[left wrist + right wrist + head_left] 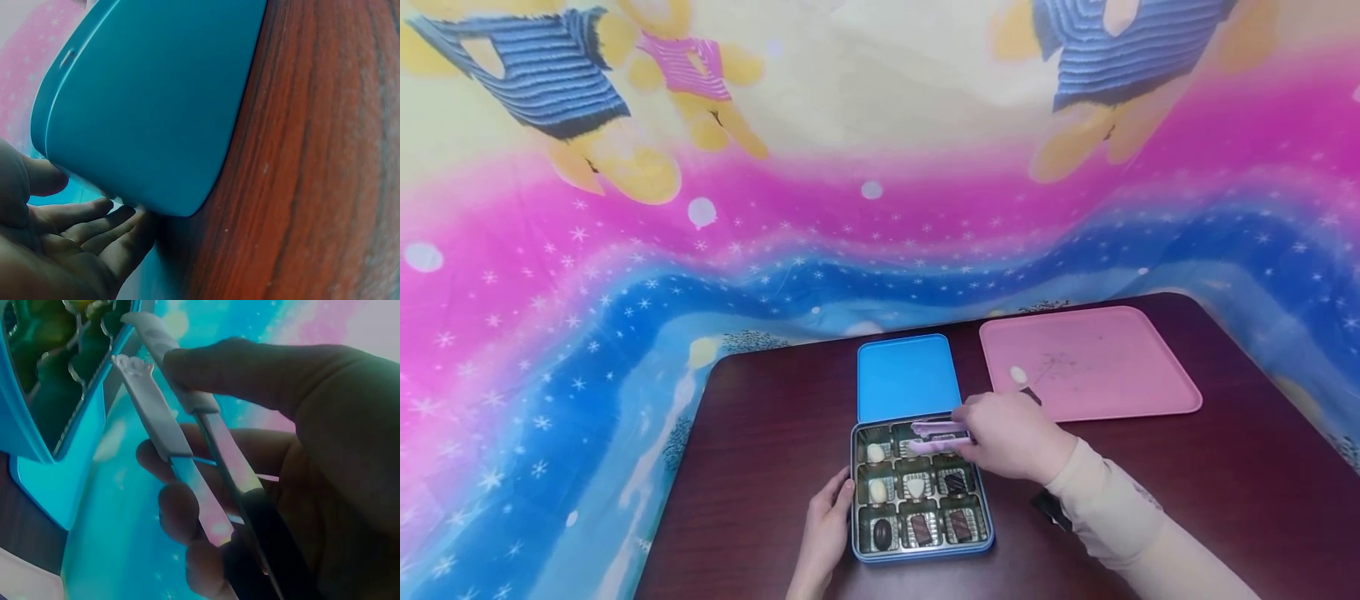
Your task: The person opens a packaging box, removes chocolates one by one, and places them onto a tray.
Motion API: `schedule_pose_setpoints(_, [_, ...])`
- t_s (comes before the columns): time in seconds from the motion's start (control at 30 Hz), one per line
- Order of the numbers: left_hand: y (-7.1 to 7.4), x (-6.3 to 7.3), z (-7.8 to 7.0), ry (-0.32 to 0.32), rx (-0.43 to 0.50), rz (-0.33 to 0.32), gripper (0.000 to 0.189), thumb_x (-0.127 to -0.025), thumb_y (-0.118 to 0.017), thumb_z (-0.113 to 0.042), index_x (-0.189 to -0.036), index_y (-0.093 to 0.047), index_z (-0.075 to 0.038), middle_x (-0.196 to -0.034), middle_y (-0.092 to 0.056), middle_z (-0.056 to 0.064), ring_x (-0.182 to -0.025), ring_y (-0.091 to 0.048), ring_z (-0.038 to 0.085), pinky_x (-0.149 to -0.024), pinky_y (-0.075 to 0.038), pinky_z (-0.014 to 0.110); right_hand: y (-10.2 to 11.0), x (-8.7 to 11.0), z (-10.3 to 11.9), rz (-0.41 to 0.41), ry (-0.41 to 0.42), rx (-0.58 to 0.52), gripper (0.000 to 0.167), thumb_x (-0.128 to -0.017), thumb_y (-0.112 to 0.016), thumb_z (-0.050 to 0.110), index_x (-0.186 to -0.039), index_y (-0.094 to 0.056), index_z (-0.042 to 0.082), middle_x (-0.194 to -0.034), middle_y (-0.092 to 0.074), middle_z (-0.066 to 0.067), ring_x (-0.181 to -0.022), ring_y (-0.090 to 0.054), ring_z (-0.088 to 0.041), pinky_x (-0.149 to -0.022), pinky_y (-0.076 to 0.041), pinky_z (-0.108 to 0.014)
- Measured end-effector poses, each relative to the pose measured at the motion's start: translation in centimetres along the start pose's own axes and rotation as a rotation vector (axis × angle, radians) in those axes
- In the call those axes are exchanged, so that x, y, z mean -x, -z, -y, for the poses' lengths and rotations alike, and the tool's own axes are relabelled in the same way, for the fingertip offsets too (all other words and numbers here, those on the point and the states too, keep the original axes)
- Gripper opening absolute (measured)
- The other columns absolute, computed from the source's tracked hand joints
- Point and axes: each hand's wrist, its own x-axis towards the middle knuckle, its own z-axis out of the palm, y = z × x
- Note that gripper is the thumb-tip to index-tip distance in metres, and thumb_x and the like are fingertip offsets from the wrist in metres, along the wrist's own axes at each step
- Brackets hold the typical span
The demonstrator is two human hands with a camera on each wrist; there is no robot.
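My right hand (1015, 437) holds a pair of tongs (940, 447) with lilac tips, metal arms and dark handles. Their tips stand apart over the back row of an open blue tin (925, 552); I see nothing between them. Gold compartments in the tin hold white pieces (915, 486) and dark chocolates (882, 533); the tongs and hand partly hide the back row. My left hand (826, 529) touches the tin's left side, its fingers (128, 247) fairly straight against the wall and the thumb near the rim.
The tin's blue lid (908, 379) lies open behind it. To the back right, a pink tray (1112, 367) bears a white oval piece (1018, 375). A dark object (1049, 508), partly hidden, lies under my right forearm. A printed cloth (850, 225) hangs behind the dark wooden table (760, 433).
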Motion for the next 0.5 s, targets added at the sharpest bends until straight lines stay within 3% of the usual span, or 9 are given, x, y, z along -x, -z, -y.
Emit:
schedule_pose_setpoints(0.23, [0.0,0.1,-0.1,0.003,-0.010,-0.010,0.050,-0.107,-0.052,-0.024,-0.143,-0.049,0.011,-0.131,-0.064,0.022,-0.124,-0.058,0.031,-0.106,-0.046,0.052,-0.7,0.1,0.6,0.047,0.065,-0.050,0.019,-0.079,-0.083,0.032,-0.082,-0.073,0.016,-0.071,-0.060,0.010,-0.059,-0.051,-0.009,-0.052,-0.044,-0.033])
schedule_pose_setpoints(0.5, [0.1,0.2,-0.1,0.006,-0.010,-0.006,0.050,-0.107,-0.053,-0.024,-0.143,-0.049,0.010,-0.131,-0.064,0.022,-0.123,-0.058,0.031,-0.105,-0.046,0.051,-1.2,0.1,1.2,0.118,0.088,-0.020,0.021,-0.074,-0.087,0.030,-0.086,-0.076,0.018,-0.073,-0.064,0.007,-0.063,-0.058,-0.013,-0.054,-0.048,-0.036])
